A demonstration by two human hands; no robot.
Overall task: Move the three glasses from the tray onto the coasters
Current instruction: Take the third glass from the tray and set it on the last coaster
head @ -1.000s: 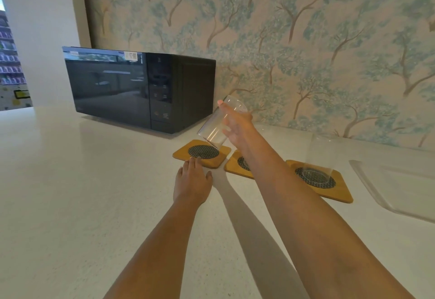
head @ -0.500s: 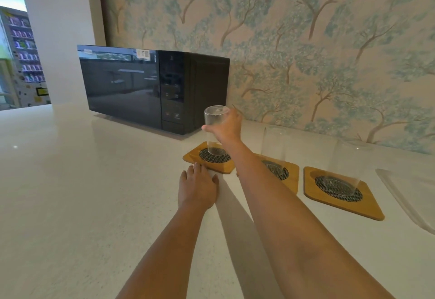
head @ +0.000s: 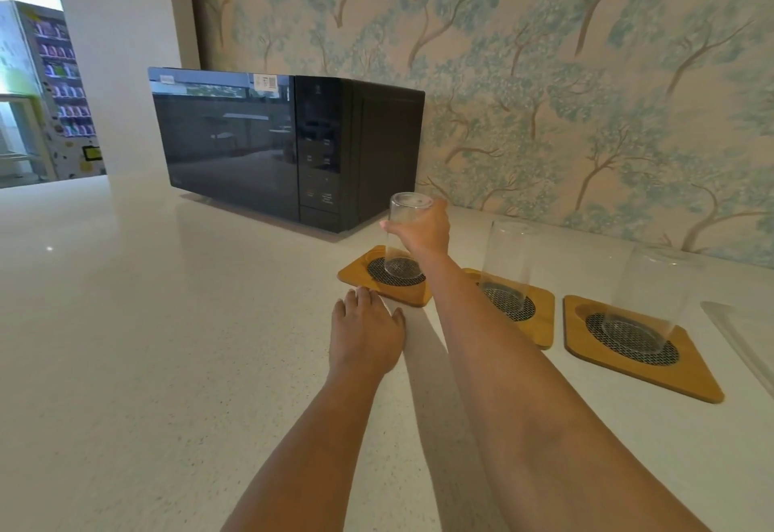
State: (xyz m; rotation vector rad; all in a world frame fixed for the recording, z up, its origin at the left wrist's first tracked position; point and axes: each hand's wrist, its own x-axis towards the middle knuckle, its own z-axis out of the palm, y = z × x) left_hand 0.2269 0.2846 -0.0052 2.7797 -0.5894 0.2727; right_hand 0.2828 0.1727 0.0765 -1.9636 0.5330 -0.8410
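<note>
Three wooden coasters with black mesh centres lie in a row on the white counter. My right hand (head: 421,226) grips a clear glass (head: 398,238) that stands upright on the left coaster (head: 356,271). A second clear glass (head: 504,263) stands on the middle coaster (head: 542,313). A third clear glass (head: 647,301) stands on the right coaster (head: 687,372). My left hand (head: 365,332) lies flat on the counter just in front of the left coaster, fingers spread, holding nothing. The clear tray (head: 741,334) shows only as a corner at the right edge.
A black microwave (head: 268,146) stands on the counter behind and left of the coasters. A wall with tree-patterned paper runs behind the glasses. The white counter (head: 146,343) stretches out to the left and front.
My right hand has brought the tilted glass upright and set it down on the left coaster. The view has shifted left. My left hand stays flat on the counter.
</note>
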